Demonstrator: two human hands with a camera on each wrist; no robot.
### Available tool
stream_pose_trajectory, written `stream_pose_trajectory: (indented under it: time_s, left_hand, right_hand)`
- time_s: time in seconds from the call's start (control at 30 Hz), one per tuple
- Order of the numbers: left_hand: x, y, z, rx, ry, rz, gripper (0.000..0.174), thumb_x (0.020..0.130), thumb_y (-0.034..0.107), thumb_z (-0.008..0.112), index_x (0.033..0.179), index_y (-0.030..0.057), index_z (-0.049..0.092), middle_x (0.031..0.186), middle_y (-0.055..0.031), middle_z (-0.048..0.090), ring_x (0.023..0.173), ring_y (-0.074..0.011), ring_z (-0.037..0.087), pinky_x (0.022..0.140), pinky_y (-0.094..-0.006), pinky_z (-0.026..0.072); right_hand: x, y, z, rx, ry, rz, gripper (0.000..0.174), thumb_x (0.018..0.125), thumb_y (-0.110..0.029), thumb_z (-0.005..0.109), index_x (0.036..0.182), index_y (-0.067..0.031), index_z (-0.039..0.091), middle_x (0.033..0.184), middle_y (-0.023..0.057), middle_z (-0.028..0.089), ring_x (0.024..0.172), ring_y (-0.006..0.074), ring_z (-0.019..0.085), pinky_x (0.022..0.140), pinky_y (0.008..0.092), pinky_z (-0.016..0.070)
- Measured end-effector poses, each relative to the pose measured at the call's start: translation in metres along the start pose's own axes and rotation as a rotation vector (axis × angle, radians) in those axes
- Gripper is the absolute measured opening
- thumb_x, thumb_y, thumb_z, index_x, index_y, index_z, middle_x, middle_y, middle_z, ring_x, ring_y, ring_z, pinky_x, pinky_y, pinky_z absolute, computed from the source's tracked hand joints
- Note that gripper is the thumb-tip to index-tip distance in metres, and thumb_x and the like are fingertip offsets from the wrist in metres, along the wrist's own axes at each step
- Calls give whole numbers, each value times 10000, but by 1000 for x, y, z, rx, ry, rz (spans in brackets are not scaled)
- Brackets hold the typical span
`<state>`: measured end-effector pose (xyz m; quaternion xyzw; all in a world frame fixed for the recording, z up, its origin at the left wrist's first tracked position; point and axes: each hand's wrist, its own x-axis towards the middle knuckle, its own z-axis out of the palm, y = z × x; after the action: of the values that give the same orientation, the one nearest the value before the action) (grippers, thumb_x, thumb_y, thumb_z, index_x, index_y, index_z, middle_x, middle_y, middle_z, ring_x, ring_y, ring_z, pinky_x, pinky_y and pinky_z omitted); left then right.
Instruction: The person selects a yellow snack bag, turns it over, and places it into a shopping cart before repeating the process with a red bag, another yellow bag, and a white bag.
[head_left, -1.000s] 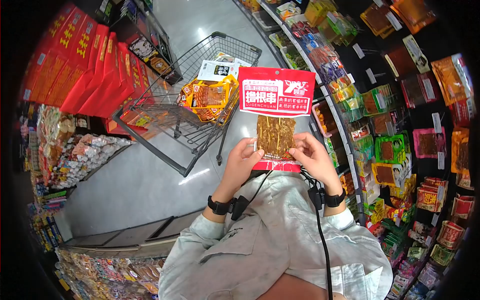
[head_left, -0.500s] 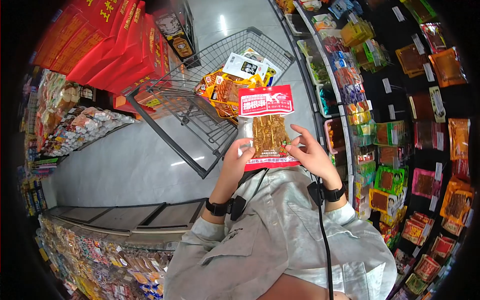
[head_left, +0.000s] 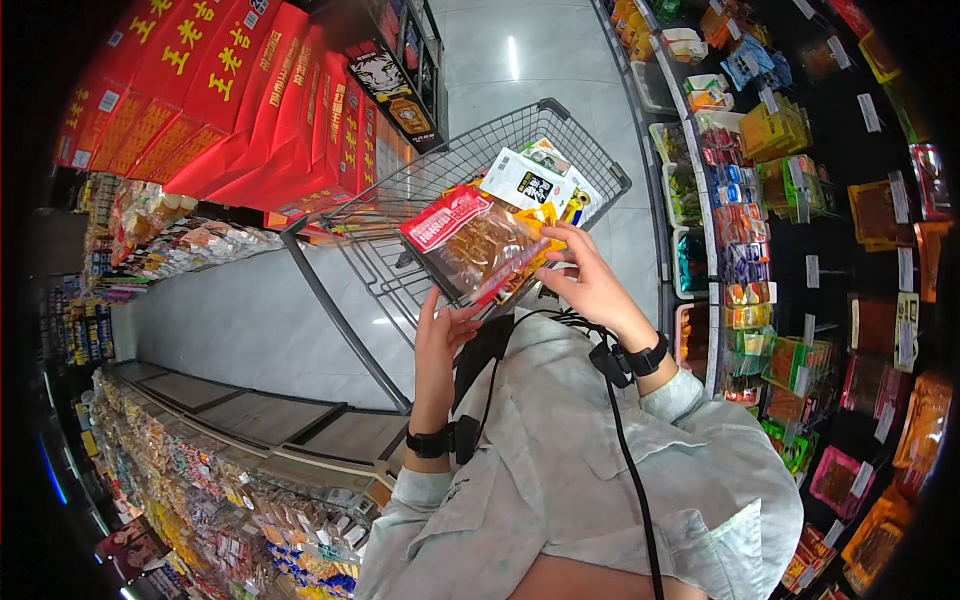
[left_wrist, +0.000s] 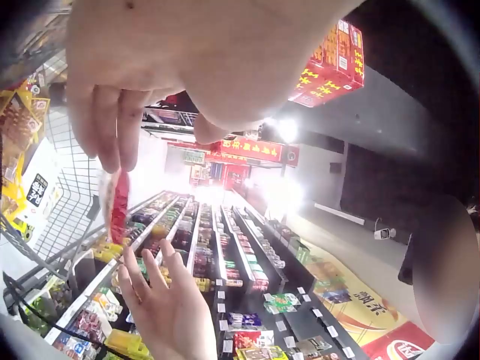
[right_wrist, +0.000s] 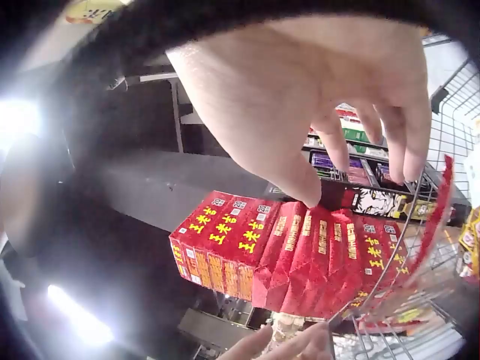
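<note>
A snack pouch (head_left: 475, 240) with a red header and a clear front showing brown skewers lies tilted over the shopping cart (head_left: 395, 290), overlapping the packs in it. My left hand (head_left: 440, 335) is just below the pouch's near left corner, fingers spread and loosely bent. At the opposite edge, my right hand (head_left: 590, 280) has its fingers and thumb apart with nothing between them. The pouch's red edge (left_wrist: 118, 206) shows edge-on right by the left fingertips in the left wrist view. A white pouch (head_left: 525, 180) and yellow-orange packs (head_left: 545, 215) lie in the cart.
Red boxes (head_left: 215, 90) are stacked at the left, beside the cart. Shelves with hanging snack packs (head_left: 780, 130) run along the right. Bins of small wrapped goods (head_left: 230, 480) stand at the lower left. Black cables (head_left: 640, 470) run from the wrists down the shirt.
The pouch, earlier pinched between both hands in front of the shirt, has moved forward and left over the cart and turned. Both hands have come off it. The view has shifted leftward.
</note>
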<state>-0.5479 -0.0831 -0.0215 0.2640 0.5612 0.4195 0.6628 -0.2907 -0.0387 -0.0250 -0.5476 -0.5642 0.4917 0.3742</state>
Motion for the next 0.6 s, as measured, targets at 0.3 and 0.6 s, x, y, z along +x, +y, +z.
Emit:
stream_pose_trajectory:
  time_s: [0.3, 0.6]
  left_hand:
    - [14, 3, 33, 75, -40, 13, 414, 1055, 175, 521, 1433, 19, 455, 1100, -115, 697, 1014, -174, 661, 924, -316, 521]
    - [18, 10, 8, 125, -301, 14, 269, 1046, 154, 531, 1277, 24, 575, 1067, -83, 689, 998, -157, 653, 920, -293, 516]
  right_hand:
    - [31, 1, -24, 177, -169, 95, 329, 953, -75, 672, 1270, -35, 598, 1178, 104, 619, 1044, 169, 675, 852, 292, 549]
    - [-27, -14, -2, 93, 53, 116, 325, 945, -99, 686, 1255, -26, 618, 1141, 76, 664, 980, 140, 669, 853, 294, 543]
